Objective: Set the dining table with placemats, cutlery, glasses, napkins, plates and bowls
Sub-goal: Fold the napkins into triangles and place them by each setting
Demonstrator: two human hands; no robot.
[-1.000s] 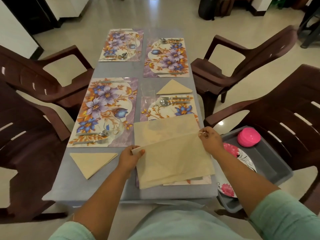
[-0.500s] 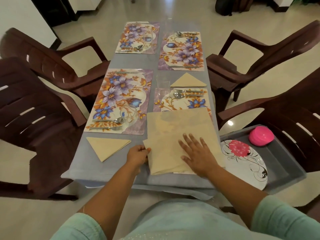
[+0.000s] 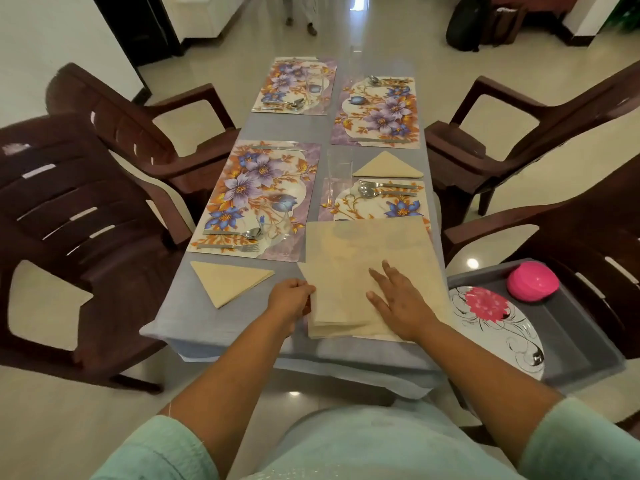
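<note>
- At the near right place setting, the beige napkin lies spread over the placemat.
- Your left hand pinches its left edge; your right hand presses flat, fingers straight.
- Align corners before creasing; match the folded triangle.

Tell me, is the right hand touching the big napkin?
Touching. The head view shows the right hand lying flat, fingers spread, on the big napkin.
</note>
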